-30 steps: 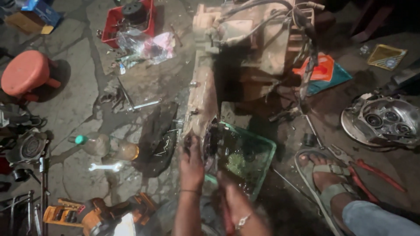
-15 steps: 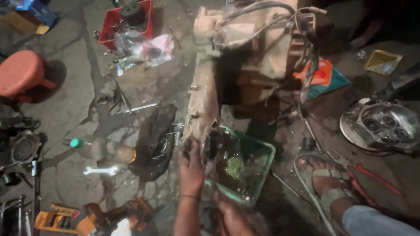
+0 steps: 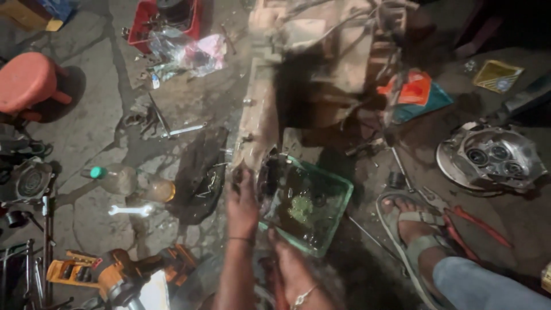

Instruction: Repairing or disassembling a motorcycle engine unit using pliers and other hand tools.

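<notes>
my left hand (image 3: pixel 242 202) grips the dirty engine case (image 3: pixel 261 123) at 12 o'clock, keeping it steady over the green tray (image 3: pixel 336 201); my right hand (image 3: pixel 295 270), i cannot tell.

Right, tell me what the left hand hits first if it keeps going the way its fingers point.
The left hand points up the picture at the lower end of the grimy engine casing, which its fingertips already seem to touch. Depth is unclear from this one view.
</notes>
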